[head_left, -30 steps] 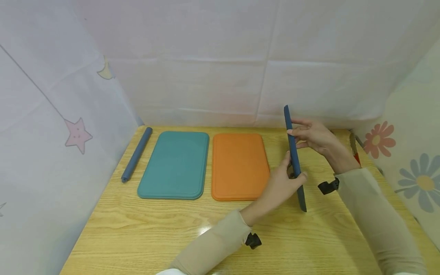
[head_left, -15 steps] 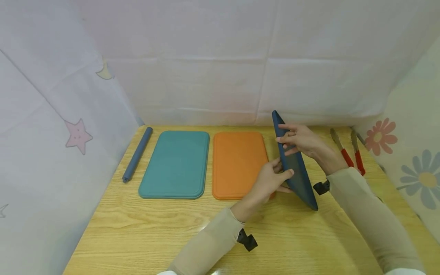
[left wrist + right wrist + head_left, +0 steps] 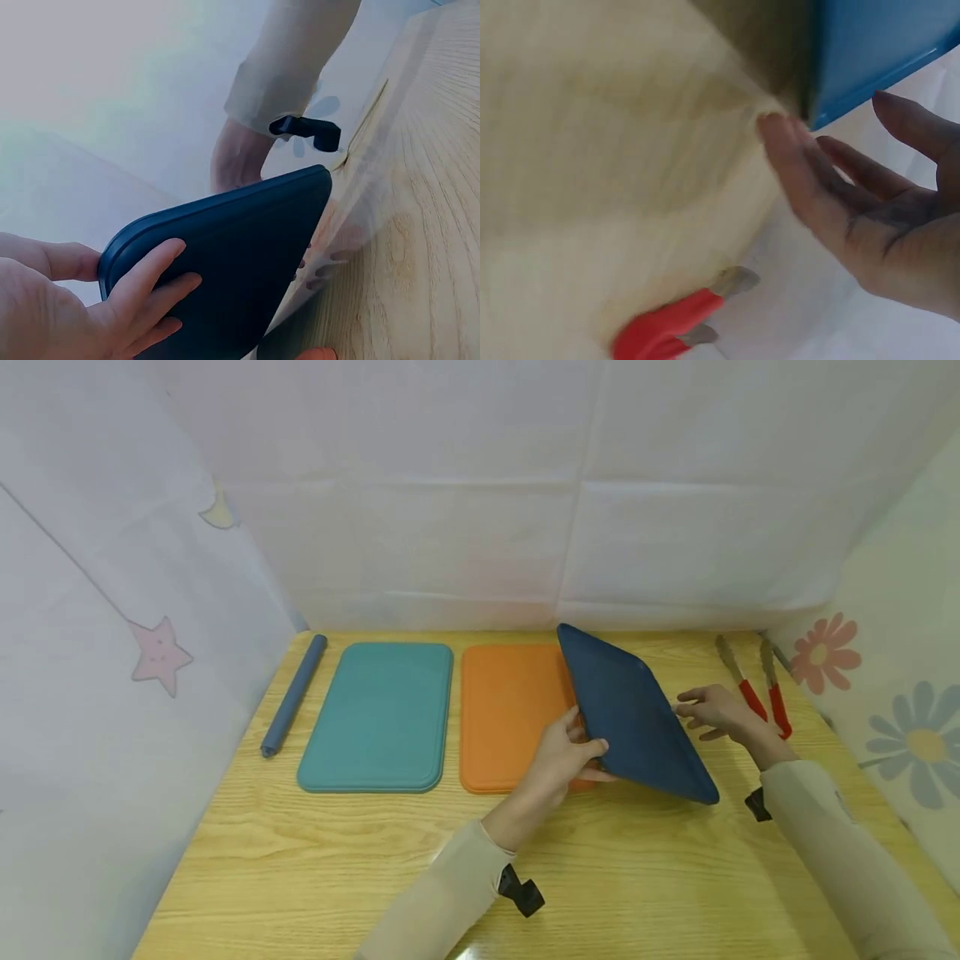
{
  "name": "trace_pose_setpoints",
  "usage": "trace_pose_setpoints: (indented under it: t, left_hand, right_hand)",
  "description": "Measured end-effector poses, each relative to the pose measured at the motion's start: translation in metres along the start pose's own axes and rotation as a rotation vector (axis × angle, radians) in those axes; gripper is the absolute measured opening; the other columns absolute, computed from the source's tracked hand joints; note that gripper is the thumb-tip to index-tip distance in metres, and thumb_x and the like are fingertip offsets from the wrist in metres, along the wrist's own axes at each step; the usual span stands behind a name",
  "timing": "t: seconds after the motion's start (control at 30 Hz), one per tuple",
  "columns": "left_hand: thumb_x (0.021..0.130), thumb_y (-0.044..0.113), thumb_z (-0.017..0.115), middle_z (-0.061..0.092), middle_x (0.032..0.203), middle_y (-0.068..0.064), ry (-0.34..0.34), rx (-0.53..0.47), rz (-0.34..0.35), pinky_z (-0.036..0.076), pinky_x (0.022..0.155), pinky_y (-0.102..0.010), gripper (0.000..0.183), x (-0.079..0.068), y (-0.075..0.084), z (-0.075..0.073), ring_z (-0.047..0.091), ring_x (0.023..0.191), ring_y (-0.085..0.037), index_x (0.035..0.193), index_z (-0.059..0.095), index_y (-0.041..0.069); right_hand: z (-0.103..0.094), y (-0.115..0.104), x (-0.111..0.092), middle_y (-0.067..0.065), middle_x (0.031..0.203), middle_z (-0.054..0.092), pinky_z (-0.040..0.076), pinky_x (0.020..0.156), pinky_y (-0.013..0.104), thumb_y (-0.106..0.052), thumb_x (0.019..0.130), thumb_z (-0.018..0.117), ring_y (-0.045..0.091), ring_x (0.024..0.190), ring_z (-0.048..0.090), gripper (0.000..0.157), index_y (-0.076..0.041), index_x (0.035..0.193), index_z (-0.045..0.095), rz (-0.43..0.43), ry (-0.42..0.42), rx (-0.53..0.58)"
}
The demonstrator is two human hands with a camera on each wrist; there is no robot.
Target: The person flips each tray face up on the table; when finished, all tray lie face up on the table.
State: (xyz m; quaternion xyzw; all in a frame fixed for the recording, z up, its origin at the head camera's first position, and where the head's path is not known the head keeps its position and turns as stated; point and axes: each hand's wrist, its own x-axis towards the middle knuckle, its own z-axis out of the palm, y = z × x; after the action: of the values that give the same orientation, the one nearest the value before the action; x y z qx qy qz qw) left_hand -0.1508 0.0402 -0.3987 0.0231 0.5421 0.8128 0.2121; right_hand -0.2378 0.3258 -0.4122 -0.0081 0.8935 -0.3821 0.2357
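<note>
A dark blue rectangular board (image 3: 637, 718) with rounded corners is held tilted above the table, its left side raised over the orange board (image 3: 506, 718). My left hand (image 3: 551, 760) grips its left edge, thumb on the upper face and fingers underneath. In the left wrist view, that hand's fingers (image 3: 154, 289) lie along one face of the blue board. My right hand (image 3: 720, 712) is beside the board's right edge, its fingers loosely bent and holding nothing. The right wrist view has its fingertips (image 3: 776, 127) close to the board's corner.
A teal board (image 3: 378, 718) lies flat left of the orange one. Farther left is a slim blue-grey rod (image 3: 295, 695). Tongs with red handles (image 3: 776, 710) lie at the table's right side, near the flowered cloth. White cloth (image 3: 465, 527) hangs behind the wooden table (image 3: 337, 868).
The blue board has turned from edge-on to a slant with its broad face showing, its top swinging left. My right hand has let go and moved right; the tongs have come into full view.
</note>
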Motion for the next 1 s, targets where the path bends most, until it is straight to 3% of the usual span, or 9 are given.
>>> trace_pose_setpoints:
  t: [0.13, 0.3, 0.43, 0.57, 0.67, 0.73, 0.87, 1.0]
  left_hand:
    - [0.089, -0.013, 0.056, 0.054, 0.126, -0.022, -0.007, 0.016, -0.018, 0.054, 0.076, -0.053, 0.077, 0.001, -0.001, -0.002, 0.067, 0.097, -0.035, 0.154, 0.022, 0.011]
    - [0.088, -0.012, 0.057, 0.051, 0.129, -0.022, 0.021, 0.038, -0.05, 0.057, 0.07, -0.046, 0.082, 0.003, -0.002, -0.003, 0.068, 0.094, -0.033, 0.155, 0.016, 0.012]
    - [0.093, -0.003, 0.057, 0.054, 0.128, -0.021, 0.031, 0.097, -0.068, 0.057, 0.072, -0.046, 0.075, 0.008, -0.003, -0.004, 0.069, 0.089, -0.03, 0.155, 0.019, 0.013]
    - [0.096, 0.006, 0.057, 0.065, 0.11, -0.016, 0.009, 0.114, -0.087, 0.058, 0.067, -0.043, 0.068, 0.024, -0.004, -0.011, 0.068, 0.073, -0.023, 0.154, 0.024, 0.016]
    - [0.096, 0.006, 0.058, 0.063, 0.102, -0.014, 0.004, 0.085, -0.12, 0.058, 0.065, -0.044, 0.066, 0.04, -0.006, -0.017, 0.065, 0.068, -0.023, 0.153, 0.028, 0.017]
    - [0.095, 0.004, 0.059, 0.061, 0.106, -0.019, 0.009, 0.083, -0.146, 0.058, 0.066, -0.047, 0.066, 0.048, -0.008, -0.018, 0.066, 0.074, -0.029, 0.152, 0.03, 0.016]
    - [0.093, -0.001, 0.058, 0.048, 0.13, -0.025, -0.002, 0.114, -0.184, 0.057, 0.068, -0.049, 0.066, 0.06, -0.012, -0.014, 0.066, 0.088, -0.039, 0.152, 0.03, 0.012]
    - [0.093, -0.006, 0.055, 0.048, 0.134, -0.028, -0.018, 0.178, -0.203, 0.056, 0.07, -0.05, 0.067, 0.071, -0.016, -0.007, 0.066, 0.092, -0.042, 0.152, 0.027, 0.005]
  right_hand:
    - [0.004, 0.021, -0.002, 0.038, 0.129, 0.049, 0.056, 0.08, 0.045, -0.016, 0.099, 0.055, 0.04, 0.105, 0.062, 0.059, 0.017, 0.142, 0.03, -0.01, -0.022, 0.036]
    - [0.006, 0.029, -0.004, 0.036, 0.121, 0.056, 0.057, 0.077, 0.045, -0.01, 0.095, 0.06, 0.04, 0.103, 0.063, 0.056, 0.018, 0.138, 0.038, -0.039, 0.007, 0.03]
    - [0.005, 0.036, -0.007, 0.032, 0.118, 0.059, 0.057, 0.075, 0.042, -0.01, 0.094, 0.062, 0.034, 0.098, 0.065, 0.059, 0.016, 0.14, 0.036, -0.019, 0.002, 0.041]
    - [0.0, 0.047, -0.011, 0.031, 0.119, 0.058, 0.058, 0.073, 0.04, -0.013, 0.094, 0.062, 0.028, 0.095, 0.066, 0.063, 0.014, 0.143, 0.033, -0.001, 0.0, 0.066]
    - [-0.005, 0.054, -0.016, 0.033, 0.122, 0.057, 0.058, 0.073, 0.039, -0.015, 0.094, 0.063, 0.03, 0.097, 0.066, 0.064, 0.013, 0.143, 0.033, 0.004, 0.006, 0.082]
    - [-0.009, 0.06, -0.018, 0.033, 0.122, 0.057, 0.058, 0.073, 0.039, -0.015, 0.094, 0.064, 0.031, 0.098, 0.066, 0.064, 0.013, 0.143, 0.033, 0.012, 0.012, 0.087]
    - [-0.019, 0.071, -0.023, 0.027, 0.113, 0.064, 0.058, 0.07, 0.039, -0.014, 0.093, 0.065, 0.027, 0.09, 0.068, 0.064, 0.014, 0.142, 0.034, 0.038, 0.042, 0.083]
    - [-0.029, 0.079, -0.025, 0.023, 0.106, 0.067, 0.058, 0.07, 0.04, -0.012, 0.092, 0.066, 0.026, 0.087, 0.069, 0.063, 0.016, 0.14, 0.036, 0.055, 0.065, 0.064]
